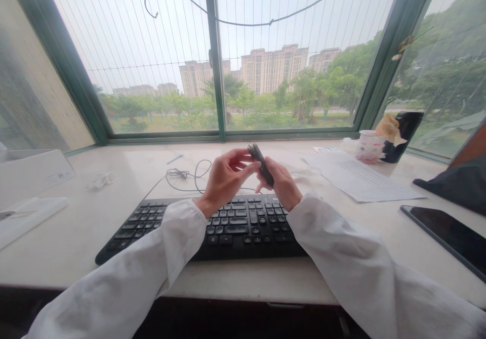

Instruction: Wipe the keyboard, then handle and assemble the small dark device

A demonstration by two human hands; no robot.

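Observation:
A small dark, oblong object (262,167) is held up above the keyboard, tilted with its top end to the left; its kind is not clear. My right hand (283,181) is closed round its lower right side. My left hand (231,176) pinches it from the left, thumb against its near side and curled fingers by the upper end. Beneath both hands lies a black keyboard (235,229), partly covered by my white sleeves. Its thin cable (181,174) is looped on the table behind.
A phone (444,232) and printed paper sheets (360,177) lie on the right. Farther back are a paper cup (369,146) and a tall black object (406,134). A white box (34,169) and crumpled tissue (100,180) are on the left. A window frame (215,76) rises behind the table.

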